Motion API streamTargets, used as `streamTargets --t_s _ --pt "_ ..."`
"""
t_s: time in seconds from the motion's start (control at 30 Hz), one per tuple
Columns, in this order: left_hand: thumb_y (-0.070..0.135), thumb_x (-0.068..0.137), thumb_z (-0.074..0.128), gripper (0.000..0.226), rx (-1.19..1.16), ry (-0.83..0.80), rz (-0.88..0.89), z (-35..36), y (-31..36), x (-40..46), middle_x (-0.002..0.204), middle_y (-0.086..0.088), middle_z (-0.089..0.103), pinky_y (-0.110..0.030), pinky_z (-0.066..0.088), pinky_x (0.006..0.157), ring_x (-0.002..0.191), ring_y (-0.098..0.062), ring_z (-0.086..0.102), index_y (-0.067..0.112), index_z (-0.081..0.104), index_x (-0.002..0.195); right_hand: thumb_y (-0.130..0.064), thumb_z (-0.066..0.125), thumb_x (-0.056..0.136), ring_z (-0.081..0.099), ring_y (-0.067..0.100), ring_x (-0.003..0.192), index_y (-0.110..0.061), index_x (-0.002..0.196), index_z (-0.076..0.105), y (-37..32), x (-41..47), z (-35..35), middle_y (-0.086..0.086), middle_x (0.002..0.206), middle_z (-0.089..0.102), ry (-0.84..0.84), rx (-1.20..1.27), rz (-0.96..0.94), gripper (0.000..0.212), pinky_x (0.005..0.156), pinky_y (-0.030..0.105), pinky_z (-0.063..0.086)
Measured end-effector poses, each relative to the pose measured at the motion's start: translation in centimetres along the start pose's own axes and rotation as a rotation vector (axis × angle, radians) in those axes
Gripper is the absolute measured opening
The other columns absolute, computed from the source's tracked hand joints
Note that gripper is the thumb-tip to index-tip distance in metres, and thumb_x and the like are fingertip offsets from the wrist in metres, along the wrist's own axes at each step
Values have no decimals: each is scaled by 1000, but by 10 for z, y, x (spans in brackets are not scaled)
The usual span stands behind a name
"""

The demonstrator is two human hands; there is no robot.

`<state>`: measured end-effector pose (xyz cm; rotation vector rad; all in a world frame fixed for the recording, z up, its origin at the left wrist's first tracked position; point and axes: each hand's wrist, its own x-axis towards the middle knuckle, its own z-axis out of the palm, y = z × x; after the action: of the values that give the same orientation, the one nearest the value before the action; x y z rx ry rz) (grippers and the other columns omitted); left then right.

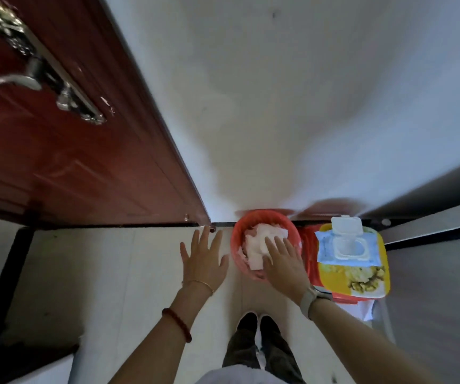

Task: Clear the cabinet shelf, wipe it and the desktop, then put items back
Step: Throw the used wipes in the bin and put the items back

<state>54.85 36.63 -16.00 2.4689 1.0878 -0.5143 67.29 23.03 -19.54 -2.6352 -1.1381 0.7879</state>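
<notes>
Over red bin [262,217]: right hand [281,261], fingers straight and spread, above crumpled white wipes [259,242]. Left hand [202,259] alongside, splayed, empty. Risk: wipes springing out, heaped near rim; cabinet shelf unseen.

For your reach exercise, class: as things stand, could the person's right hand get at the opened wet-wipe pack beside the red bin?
Probably yes. The right hand is spread over the red bin, and the wet-wipe pack lies just beside it, lid up, with nothing between them.

Corner by a doorway
A red-brown door [65,151] with a metal handle [7,81] is meeting a white wall [278,92] above pale floor tiles [112,273].
</notes>
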Motion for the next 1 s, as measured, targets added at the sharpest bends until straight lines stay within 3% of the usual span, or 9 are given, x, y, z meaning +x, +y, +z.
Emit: streamTargets --t_s 0.07,0.13,0.23,0.37,0.47,0.6,0.73,0.9,1.0 --pt "37 97 31 52 -78 10 -74 -7 -9 -13 156 -1 4 -45 1 115 142 -18 2 25 14 145 -40 17 87 35 36 132 -10 134 44 -15 -5 -14 16 140 44 77 15 -68 62 107 54 26" --pt "36 96 32 49 -153 76 -174 -15 -21 -35 154 -1 15 -42 7 116 141 -16 12 24 22 143 -39 16 82 45 34 126 -10 126 54 -36 -10 -27 13 130 54 47 -18 -188 64 103 57 31" --pt "37 95 34 46 -210 232 -324 -29 -45 -80 149 1 29 -39 19 113 136 -15 27 24 33 139 -31 31 80 62 31 105 -11 104 66 -80 -13 -48 8 105 68 65 -105 -422 47 87 55 46" --pt "30 88 46 40 -356 495 -579 -55 -91 -158 129 -8 55 -45 31 103 120 -29 49 15 54 124 -28 37 76 68 25 78 -12 86 70 -165 -23 -59 3 78 71 94 -104 -744 38 72 44 54" --pt "25 90 50 33 -353 615 -780 -71 -137 -226 124 -9 56 -42 31 102 116 -31 48 14 54 122 -27 37 74 66 25 63 -11 80 70 -246 -48 -57 4 67 69 27 -76 -922 38 58 30 53" --pt "28 92 47 34 -361 814 -985 -74 -205 -311 129 -9 53 -41 31 104 117 -30 47 15 52 123 -27 35 78 65 25 69 -11 82 69 -344 -99 -43 3 73 71 -37 -74 -1170 38 60 25 50" --pt "31 93 45 38 -386 948 -1159 -69 -268 -388 135 -5 48 -40 29 107 124 -27 43 19 48 129 -29 33 80 66 28 77 -8 90 70 -441 -151 -5 6 82 72 -74 -18 -1337 43 70 34 53" --pt "22 90 52 34 -404 1085 -1257 -52 -358 -493 125 -8 56 -42 38 95 114 -29 51 14 54 123 -19 42 91 56 26 107 -8 111 63 -560 -228 54 6 109 66 -118 50 -1458 31 92 33 41" --pt "21 90 52 34 -380 1106 -1314 -51 -409 -540 123 -9 58 -42 40 93 111 -30 53 13 55 122 -16 43 95 52 22 115 -10 119 58 -618 -266 76 2 119 61 -152 33 -1552 30 93 28 38"
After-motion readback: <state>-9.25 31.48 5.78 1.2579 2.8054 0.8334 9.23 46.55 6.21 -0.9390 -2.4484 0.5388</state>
